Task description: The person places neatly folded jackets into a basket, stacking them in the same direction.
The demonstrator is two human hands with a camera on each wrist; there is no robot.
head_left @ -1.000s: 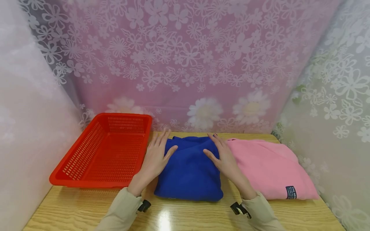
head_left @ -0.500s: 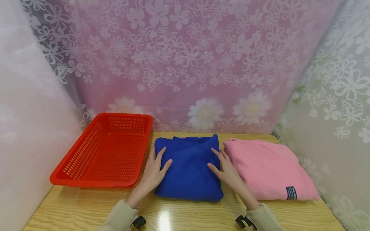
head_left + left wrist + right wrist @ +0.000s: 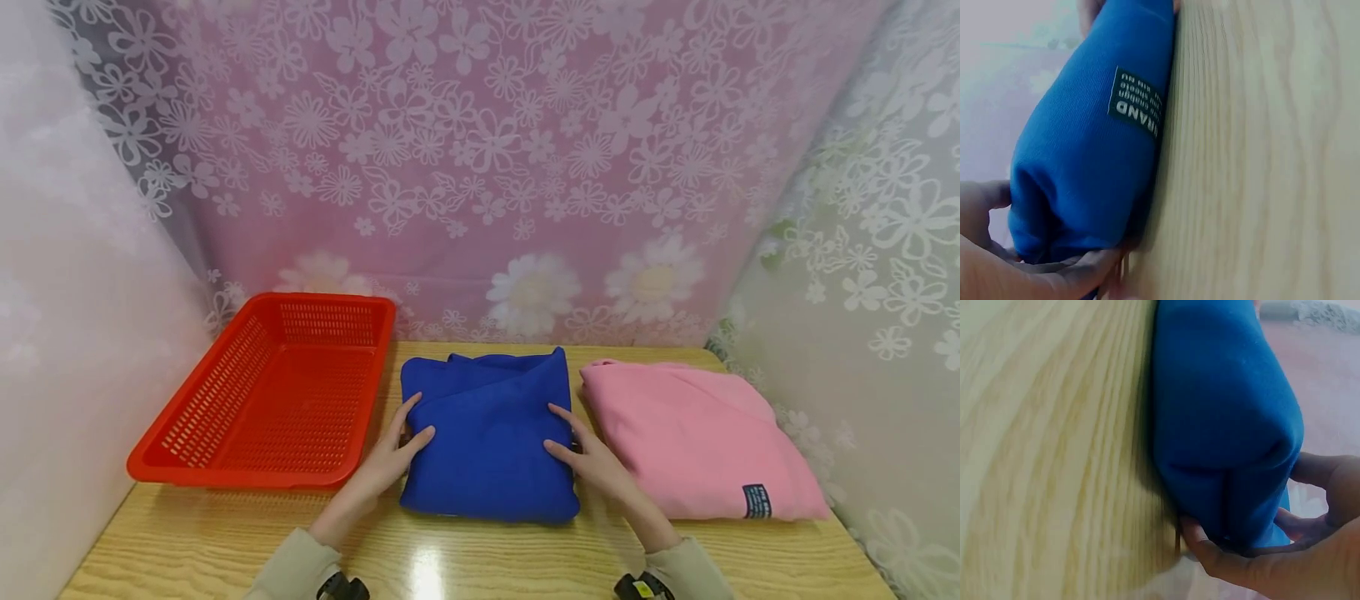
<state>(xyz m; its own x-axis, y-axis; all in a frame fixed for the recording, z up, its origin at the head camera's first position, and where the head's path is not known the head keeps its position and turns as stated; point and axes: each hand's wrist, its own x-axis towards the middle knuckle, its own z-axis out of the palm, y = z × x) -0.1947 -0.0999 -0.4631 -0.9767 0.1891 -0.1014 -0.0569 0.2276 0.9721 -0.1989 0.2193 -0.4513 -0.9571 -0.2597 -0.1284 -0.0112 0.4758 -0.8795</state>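
Observation:
In the head view a folded blue sweatshirt [image 3: 491, 454] lies on the wooden table. My left hand [image 3: 390, 454] grips its left side, thumb on top and fingers bent low around the edge. The opposite side is held by my right hand [image 3: 596, 462] in much the same way. Seen from the left wrist, a dark label [image 3: 1134, 103] with pale lettering shows on the sweatshirt's near side, and some left fingertips disappear beneath the cloth. From the right wrist, the thumb presses the upper surface while a finger reaches under the bottom fold. The cloth still rests on the table.
To the left stands a red plastic basket [image 3: 262, 477] with slotted walls and nothing inside. On the right lies a folded pink sweatshirt [image 3: 697, 442] bearing a dark label. A flowered curtain [image 3: 480, 167] hangs behind the table [image 3: 495, 567].
Both hands have slid down from the sweatshirt's upper corners toward the person, along its sides, and now hold its edges at about mid-height. The blue sweatshirt, basket and pink sweatshirt have stayed put.

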